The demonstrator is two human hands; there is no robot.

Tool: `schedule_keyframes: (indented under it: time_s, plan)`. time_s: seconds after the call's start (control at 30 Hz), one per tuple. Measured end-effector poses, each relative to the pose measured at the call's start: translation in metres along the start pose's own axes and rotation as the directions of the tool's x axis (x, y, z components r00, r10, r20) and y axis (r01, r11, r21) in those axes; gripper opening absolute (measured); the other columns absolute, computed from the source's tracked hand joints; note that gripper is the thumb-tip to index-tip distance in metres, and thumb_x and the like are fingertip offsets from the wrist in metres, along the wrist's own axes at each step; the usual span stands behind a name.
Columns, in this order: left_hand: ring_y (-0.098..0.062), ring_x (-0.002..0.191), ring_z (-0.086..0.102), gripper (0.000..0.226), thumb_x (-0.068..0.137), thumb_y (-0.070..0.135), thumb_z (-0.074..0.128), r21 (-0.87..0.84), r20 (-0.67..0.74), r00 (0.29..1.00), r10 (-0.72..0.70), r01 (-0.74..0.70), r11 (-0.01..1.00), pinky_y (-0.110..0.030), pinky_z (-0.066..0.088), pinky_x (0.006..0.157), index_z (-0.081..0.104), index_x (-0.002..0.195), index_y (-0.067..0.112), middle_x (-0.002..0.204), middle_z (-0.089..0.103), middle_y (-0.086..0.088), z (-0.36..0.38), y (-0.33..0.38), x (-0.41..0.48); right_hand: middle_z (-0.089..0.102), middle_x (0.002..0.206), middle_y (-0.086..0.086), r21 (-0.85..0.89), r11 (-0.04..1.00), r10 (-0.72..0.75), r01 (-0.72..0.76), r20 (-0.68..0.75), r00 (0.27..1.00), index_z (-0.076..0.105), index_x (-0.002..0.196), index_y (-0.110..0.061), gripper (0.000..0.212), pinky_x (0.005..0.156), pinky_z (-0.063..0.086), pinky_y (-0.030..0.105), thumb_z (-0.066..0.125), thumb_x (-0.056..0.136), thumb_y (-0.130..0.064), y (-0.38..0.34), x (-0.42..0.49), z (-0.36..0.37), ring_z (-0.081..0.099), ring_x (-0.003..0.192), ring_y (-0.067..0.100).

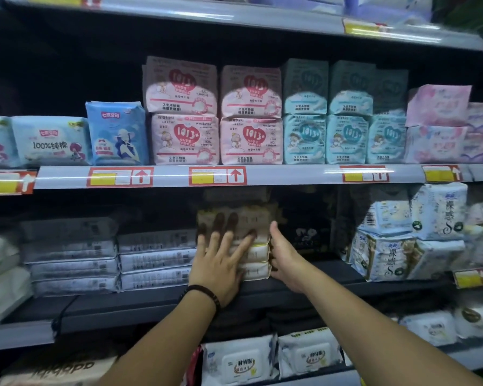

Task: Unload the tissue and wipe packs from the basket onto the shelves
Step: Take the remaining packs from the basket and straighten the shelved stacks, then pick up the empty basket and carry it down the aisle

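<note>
head view: stack of packs [258, 257] sits on dark shelf [318, 271], just right of grey packs [156, 260]. left hand [221, 257] open, fingers spread flat on its front. right hand [283, 254] against its right side, thumb up; fingers hidden, grip unclear.

**One head-worn view, nearly square-on to the shelves**

The only camera sits on the person's head and faces forward and slightly down at a shop shelving unit, nearly square-on. It is close: both forearms rise from the bottom edge, and the left hand [221, 263] and right hand [286, 263] touch a stack of packs [255, 254] on the shelf just below centre. The middle shelf rail [276, 175] crosses the frame at mid-height. The upper rail [234, 18] slants along the top. Wipe packs [240, 363] on the lowest shelf sit at the bottom edge.
</note>
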State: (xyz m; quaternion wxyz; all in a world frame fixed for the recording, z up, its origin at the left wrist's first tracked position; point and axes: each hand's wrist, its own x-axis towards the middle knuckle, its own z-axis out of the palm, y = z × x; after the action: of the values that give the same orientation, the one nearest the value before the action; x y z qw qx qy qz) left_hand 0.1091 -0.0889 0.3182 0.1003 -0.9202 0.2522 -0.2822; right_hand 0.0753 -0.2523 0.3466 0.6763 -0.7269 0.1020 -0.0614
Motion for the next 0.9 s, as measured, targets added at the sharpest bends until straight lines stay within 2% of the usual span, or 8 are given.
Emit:
schedule_keyframes:
  time_s: [0.1, 0.17, 0.27, 0.37, 0.47, 0.63, 0.77, 0.9]
  plan:
    - [-0.041, 0.162, 0.002, 0.088, 0.102, 0.044, 0.047, -0.072, 0.001, 1.0, 0.0, 0.0, 0.997, -0.061, 0.001, 0.129, -0.015, 0.166, 0.037, 0.176, -0.001, -0.014, -0.016, 0.007, -0.016, 0.062, 0.142, 0.008, -0.293, 0.949, -0.177, 0.117, -0.186, 0.967, 0.053, 0.146, -0.017, 0.073, 0.1, 0.048, 0.039, 0.04, 0.101, -0.072, 0.002, -0.015, 0.008, 0.06, 0.126, 0.027]
    - [-0.035, 0.157, 0.025, 0.074, 0.094, 0.041, 0.056, -0.251, -0.126, 0.992, -0.002, -0.03, 0.968, -0.054, 0.023, 0.127, 0.027, 0.161, 0.031, 0.17, 0.028, -0.013, -0.023, 0.013, -0.043, 0.061, 0.135, 0.009, -0.455, 0.863, -0.346, 0.221, -0.212, 0.914, 0.052, 0.14, -0.015, 0.05, 0.098, 0.052, 0.04, 0.057, 0.103, -0.048, 0.008, -0.037, 0.011, 0.062, 0.118, 0.027]
    - [-0.022, 0.112, 0.061, 0.038, 0.09, 0.043, 0.056, -0.392, -0.285, 0.958, 0.01, -0.126, 0.911, -0.039, 0.052, 0.092, 0.059, 0.125, 0.028, 0.124, 0.063, 0.005, -0.011, 0.016, -0.108, 0.058, 0.129, 0.0, -0.615, 0.711, -0.494, 0.341, -0.092, 0.865, 0.059, 0.128, -0.024, 0.033, 0.101, 0.052, 0.041, 0.065, 0.098, -0.035, 0.022, -0.082, 0.015, 0.061, 0.116, 0.023]
    - [-0.015, 0.094, 0.065, 0.024, 0.092, 0.05, 0.05, -0.541, -0.068, 0.998, -0.007, -0.031, 0.841, -0.036, 0.054, 0.078, 0.06, 0.11, 0.037, 0.103, 0.063, 0.016, 0.011, 0.018, -0.181, 0.061, 0.119, -0.007, -0.732, 0.512, -0.532, 0.449, 0.14, 0.835, 0.063, 0.116, -0.028, 0.022, 0.096, 0.052, 0.039, 0.063, 0.098, -0.039, 0.056, -0.124, 0.02, 0.059, 0.111, 0.017]
    - [-0.01, 0.108, 0.064, 0.028, 0.092, 0.052, 0.05, -0.624, 0.299, 0.954, 0.018, 0.181, 0.76, -0.033, 0.054, 0.09, 0.06, 0.115, 0.038, 0.115, 0.063, 0.018, 0.056, 0.029, -0.248, 0.062, 0.12, -0.004, -0.8, 0.404, -0.443, 0.444, 0.254, 0.86, 0.062, 0.121, -0.026, 0.027, 0.098, 0.05, 0.038, 0.059, 0.1, -0.042, 0.108, -0.168, 0.026, 0.055, 0.116, 0.018]
    - [-0.038, 0.134, 0.055, 0.079, 0.082, 0.064, 0.056, -0.488, 0.727, 0.686, 0.035, 0.479, 0.73, -0.047, 0.047, 0.112, 0.033, 0.153, 0.039, 0.143, 0.048, -0.008, 0.156, 0.06, -0.336, 0.067, 0.119, -0.001, -0.874, 0.433, -0.155, 0.222, 0.171, 0.973, 0.066, 0.117, -0.027, 0.028, 0.099, 0.048, 0.036, 0.062, 0.096, -0.045, 0.238, -0.229, 0.034, 0.061, 0.118, 0.023]
    - [-0.044, 0.145, 0.044, 0.106, 0.091, 0.056, 0.066, -0.374, 0.843, 0.535, -0.045, 0.645, 0.667, -0.046, 0.039, 0.12, -0.003, 0.165, 0.023, 0.161, 0.027, -0.02, 0.205, 0.089, -0.372, 0.067, 0.134, 0.0, -0.911, 0.409, 0.192, -0.045, 0.038, 0.981, 0.064, 0.132, -0.029, 0.047, 0.111, 0.047, 0.034, 0.058, 0.094, -0.057, 0.346, -0.274, 0.032, 0.062, 0.128, 0.024]
    - [-0.035, 0.153, 0.036, 0.112, 0.093, 0.037, 0.07, -0.355, 0.871, 0.489, -0.051, 0.698, 0.622, -0.041, 0.033, 0.124, -0.01, 0.164, 0.004, 0.17, 0.008, -0.018, 0.237, 0.091, -0.372, 0.043, 0.162, 0.003, -0.937, 0.321, 0.462, -0.138, 0.028, 0.886, 0.048, 0.152, -0.03, 0.062, 0.128, 0.015, 0.054, 0.043, 0.1, -0.064, 0.406, -0.309, 0.03, 0.035, 0.152, 0.032]
